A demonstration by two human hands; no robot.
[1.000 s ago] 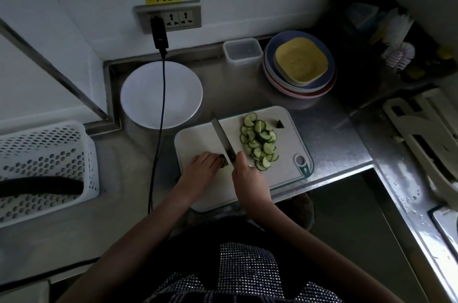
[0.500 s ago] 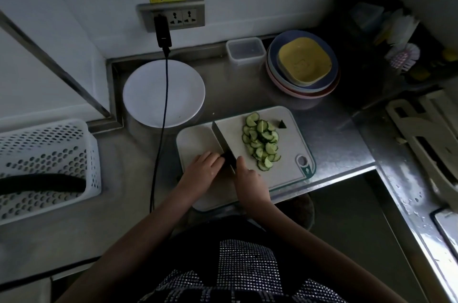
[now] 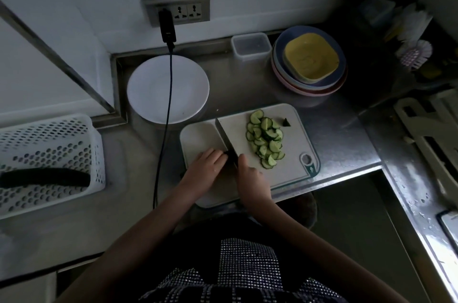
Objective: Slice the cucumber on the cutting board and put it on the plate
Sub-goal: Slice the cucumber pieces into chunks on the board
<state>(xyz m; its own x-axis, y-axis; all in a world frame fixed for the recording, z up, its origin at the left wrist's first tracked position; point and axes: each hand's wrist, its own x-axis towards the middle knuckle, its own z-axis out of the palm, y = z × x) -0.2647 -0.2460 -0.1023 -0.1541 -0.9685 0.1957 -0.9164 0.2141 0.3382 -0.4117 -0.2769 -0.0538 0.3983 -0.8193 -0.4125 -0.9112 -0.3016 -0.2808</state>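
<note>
A white cutting board point(image 3: 295, 169) lies on the steel counter. A pile of cucumber slices point(image 3: 266, 140) sits on its right half, and a small dark end piece point(image 3: 286, 122) lies apart near the far edge. My right hand point(image 3: 251, 180) grips the handle of a knife point(image 3: 224, 135), whose blade points away across the board. My left hand point(image 3: 207, 166) is just left of the blade, fingertips curled over a small dark cucumber stub point(image 3: 226, 153) that is mostly hidden. An empty white plate point(image 3: 148, 89) stands behind the board to the left.
A black cable point(image 3: 165, 129) hangs from the wall socket across the plate. A white perforated basket point(image 3: 52, 134) stands at the left. A clear container point(image 3: 250, 45) and stacked bowls point(image 3: 309, 62) are at the back right. A sink rack point(image 3: 426, 129) is on the right.
The knife blade has shifted slightly left, closer to my left fingertips, and less of the cucumber stub shows. Both hands stay on the board's near left part.
</note>
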